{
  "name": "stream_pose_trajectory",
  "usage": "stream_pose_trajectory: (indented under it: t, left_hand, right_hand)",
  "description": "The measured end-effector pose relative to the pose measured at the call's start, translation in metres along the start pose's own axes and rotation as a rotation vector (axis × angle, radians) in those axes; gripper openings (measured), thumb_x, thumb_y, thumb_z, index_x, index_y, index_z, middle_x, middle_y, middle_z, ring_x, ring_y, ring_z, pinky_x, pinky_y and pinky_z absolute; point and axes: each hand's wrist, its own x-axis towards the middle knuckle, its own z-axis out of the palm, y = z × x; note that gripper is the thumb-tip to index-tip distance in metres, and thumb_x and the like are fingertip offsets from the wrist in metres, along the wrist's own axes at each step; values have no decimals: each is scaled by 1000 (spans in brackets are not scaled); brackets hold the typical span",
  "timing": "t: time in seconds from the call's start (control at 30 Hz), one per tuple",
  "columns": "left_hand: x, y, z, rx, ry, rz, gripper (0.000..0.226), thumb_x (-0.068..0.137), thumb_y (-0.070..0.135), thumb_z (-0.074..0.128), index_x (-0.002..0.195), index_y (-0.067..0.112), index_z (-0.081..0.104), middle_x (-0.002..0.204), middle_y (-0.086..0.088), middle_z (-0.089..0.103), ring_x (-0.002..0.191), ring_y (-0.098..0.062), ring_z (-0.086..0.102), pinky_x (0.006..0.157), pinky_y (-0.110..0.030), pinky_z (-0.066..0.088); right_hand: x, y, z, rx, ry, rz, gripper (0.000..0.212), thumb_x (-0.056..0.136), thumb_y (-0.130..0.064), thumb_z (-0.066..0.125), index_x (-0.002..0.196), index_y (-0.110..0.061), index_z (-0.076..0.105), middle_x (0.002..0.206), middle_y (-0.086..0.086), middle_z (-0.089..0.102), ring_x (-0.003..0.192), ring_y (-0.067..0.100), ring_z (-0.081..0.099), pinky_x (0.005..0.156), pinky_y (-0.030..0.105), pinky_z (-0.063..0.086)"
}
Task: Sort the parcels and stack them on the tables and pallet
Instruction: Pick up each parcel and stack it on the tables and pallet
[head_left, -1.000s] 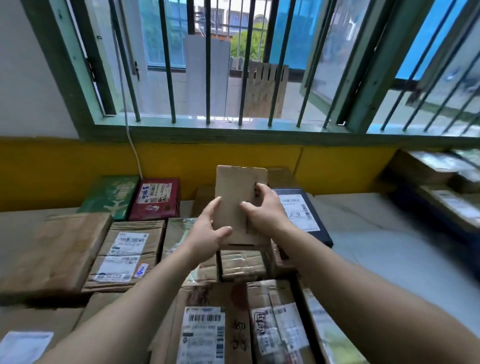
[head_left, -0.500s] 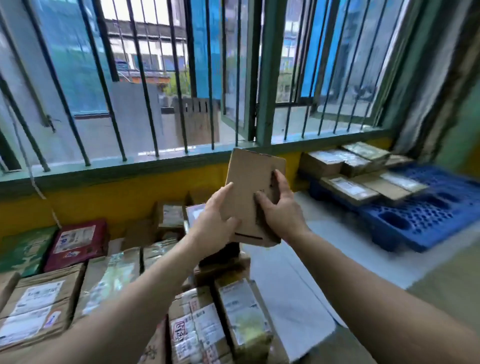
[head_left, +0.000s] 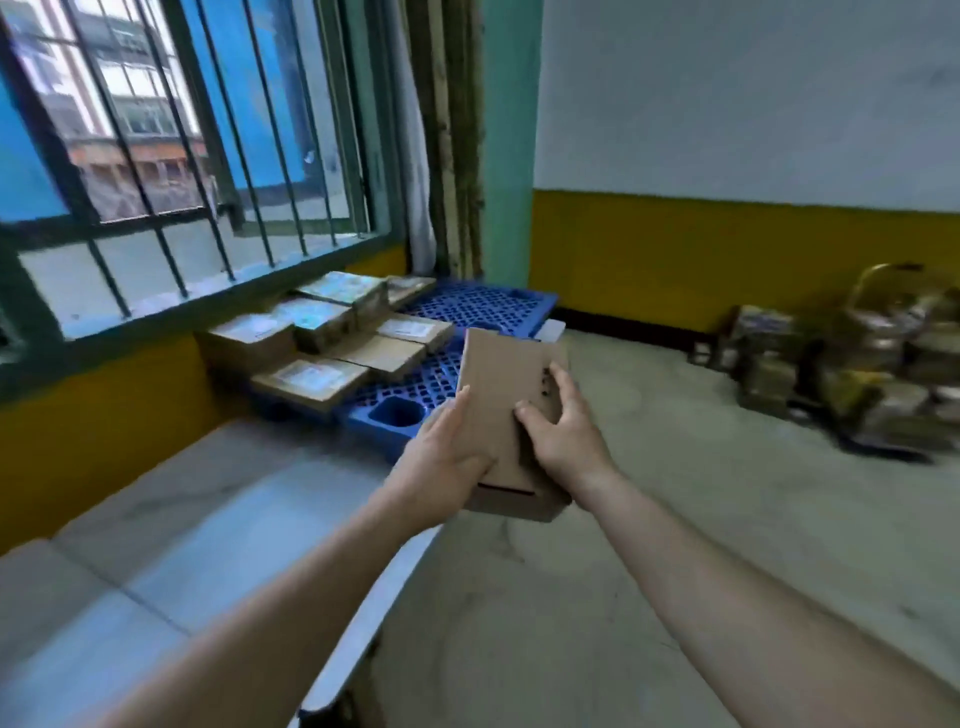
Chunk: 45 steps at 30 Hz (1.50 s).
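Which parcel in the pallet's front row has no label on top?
The middle parcel, plain brown on top; its left neighbour and right neighbour each show a white label.

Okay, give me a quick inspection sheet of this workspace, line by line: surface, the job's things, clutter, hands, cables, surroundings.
Surface: pale table top at lower left; grey floor to its right.
Job's things: plain cardboard parcel held up in front of the blue pallet, which carries several labelled parcels along its window side.
Clutter: blurred heap of parcels on the floor by the far wall, at right.
Hands: left hand and right hand both grip the cardboard parcel, one on each side.
Cables: nothing seen.
Surroundings: barred window at left; wall yellow below, white above.
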Motion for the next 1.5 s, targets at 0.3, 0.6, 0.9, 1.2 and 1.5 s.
stream_pose_trajectory:
  t: [0.3,0.6,0.9,1.2,1.5]
  left_hand:
    - [132,27,87,46,-220,83,77,92,32,58,151,33,9,154,6,24,134,-15,36,109,-35,35]
    - [296,35,106,-112,-283,127,78,91,30,60,151,34,11,148,4,34,127,-15,43,106,-37,41]
    - [420,41,146,-94,-324,95,78,92,29,59,151,35,8,147,3,33,120,-13,45,87,-22,44]
    - [562,39,178,-77,-206,-16,80,91,25,62,151,31,10,142,2,36,118,-15,48,92,-29,48]
    - [654,-47,117,-129,10,-246,78,91,24,62,151,31,12,145,2,36,106,-9,54,64,-12,46]
  right_hand:
    - [95,70,-70,-31,186,170,70,94,-40,60,154,-35,23,149,3,38,132,21,42,108,31,35]
    - [246,74,-88,-81,274,192,72,95,-41,59,154,-39,18,152,0,33,135,22,38,111,42,37]
    - [368,112,-106,-62,277,222,70,95,-41,59,153,-42,19,151,-2,32,133,20,38,105,37,39]
    - [536,148,-115,-62,123,189,67,94,-42,60,151,-40,25,149,0,35,131,22,42,105,41,42]
    - [675,144,5,-61,-241,108,65,93,-40,62,149,-36,29,149,-2,38,132,20,42,101,34,40]
